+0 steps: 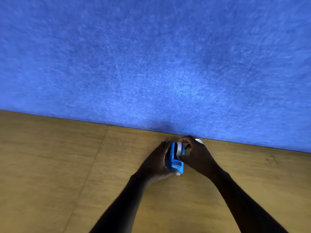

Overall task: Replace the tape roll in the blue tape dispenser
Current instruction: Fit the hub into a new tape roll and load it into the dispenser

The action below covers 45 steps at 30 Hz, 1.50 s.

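Near the far table edge, left hand (157, 161) grips small blue plastic tape dispenser (175, 159); right hand (196, 155) fingers pinch white tape roll (179, 148) seated upright in it.

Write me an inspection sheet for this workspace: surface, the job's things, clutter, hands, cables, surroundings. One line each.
Surface: wooden tabletop with visible panel seams, bare around the work.
Job's things: blue tape dispenser held just above or on the table; white tape roll stands on edge at its top, seating not clear.
Clutter: one small white object behind the right hand, mostly hidden; cannot tell what it is.
Hands: left hand grips the dispenser's side; right hand pinches the tape roll.
Cables: nothing seen.
Surroundings: blue felt-like panel rises along the table's far edge; nothing else seen.
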Each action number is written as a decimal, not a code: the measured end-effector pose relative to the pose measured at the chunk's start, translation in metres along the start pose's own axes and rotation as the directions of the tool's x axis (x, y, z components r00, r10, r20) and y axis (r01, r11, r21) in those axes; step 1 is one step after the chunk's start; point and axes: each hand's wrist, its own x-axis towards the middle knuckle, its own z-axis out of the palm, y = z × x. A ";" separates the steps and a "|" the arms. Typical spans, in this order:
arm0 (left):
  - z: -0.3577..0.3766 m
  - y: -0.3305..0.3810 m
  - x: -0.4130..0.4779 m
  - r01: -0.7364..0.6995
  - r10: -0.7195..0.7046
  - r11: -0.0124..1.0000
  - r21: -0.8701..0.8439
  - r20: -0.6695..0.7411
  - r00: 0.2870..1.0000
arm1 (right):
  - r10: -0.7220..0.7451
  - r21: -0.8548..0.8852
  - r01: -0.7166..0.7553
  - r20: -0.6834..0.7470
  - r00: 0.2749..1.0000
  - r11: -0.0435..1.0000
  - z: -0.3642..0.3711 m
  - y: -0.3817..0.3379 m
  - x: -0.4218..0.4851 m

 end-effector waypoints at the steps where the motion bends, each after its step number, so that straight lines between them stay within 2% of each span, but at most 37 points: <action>1: 0.000 -0.001 0.000 -0.006 0.006 1.000 0.006 -0.010 1.000 | -0.004 -0.006 0.004 0.000 1.000 1.000 0.000 0.001 0.001; 21: 0.004 -0.001 0.000 -0.013 0.015 0.999 0.048 -0.029 0.999 | -0.036 -0.083 0.041 0.054 0.998 0.996 0.000 0.004 0.004; 24: 0.004 -0.003 0.001 0.005 -0.005 1.000 -0.019 -0.018 1.000 | -0.045 -0.030 0.047 0.068 0.997 0.998 -0.001 0.003 0.001; 28: 0.002 -0.006 0.002 0.056 -0.061 0.952 -0.302 -0.008 0.998 | -0.037 0.057 0.038 -0.015 0.999 0.998 -0.004 0.006 0.001; 30: 0.004 -0.007 0.003 0.069 -0.081 0.928 -0.365 -0.017 0.997 | -0.050 0.032 0.051 -0.052 0.997 0.998 -0.005 0.007 0.002; 40: 0.007 0.003 0.011 -0.014 -0.019 0.964 -0.265 -0.121 0.992 | -0.120 -0.032 0.117 -0.101 0.988 0.993 -0.002 0.006 0.004; 45: 0.010 0.003 0.013 -0.058 0.010 0.953 -0.296 -0.161 0.987 | -0.123 -0.033 0.121 -0.106 0.987 0.992 -0.002 0.007 0.006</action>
